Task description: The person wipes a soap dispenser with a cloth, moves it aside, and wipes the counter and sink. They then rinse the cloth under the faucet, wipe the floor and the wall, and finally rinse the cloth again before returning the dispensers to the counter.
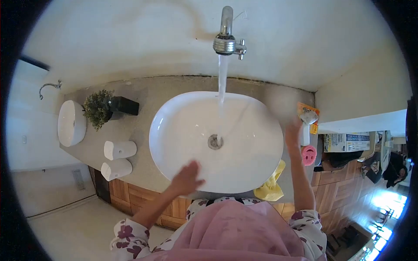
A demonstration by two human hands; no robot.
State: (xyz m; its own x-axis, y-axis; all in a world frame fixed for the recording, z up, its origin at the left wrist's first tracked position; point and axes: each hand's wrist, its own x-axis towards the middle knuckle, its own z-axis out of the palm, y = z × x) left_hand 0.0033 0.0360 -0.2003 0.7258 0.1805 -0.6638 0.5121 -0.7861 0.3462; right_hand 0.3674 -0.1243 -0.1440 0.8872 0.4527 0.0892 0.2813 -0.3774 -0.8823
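Observation:
Water runs from the metal tap (224, 44) into the white oval basin (165, 143), whose round drain (215, 142) shows at the bottom. My left hand (187, 179) hangs over the basin's near left edge, fingers apart and holding nothing. Beyond the basin's right rim, my right hand (294, 130) reaches beside a white container (305, 135) and a small greyish-white piece (309, 117) on an orange packet (314, 127). Its fingers are blurred, and a pale smear lies just above them. A pink sponge with a face (309, 155) sits by my right forearm.
A yellow cloth (270, 188) lies at the basin's near right edge. On the left of the counter (143, 91) are a potted plant (99, 108), a black pot (124, 105), two white containers (120, 150) and a smaller white basin (72, 123). Newspapers (347, 142) are at right.

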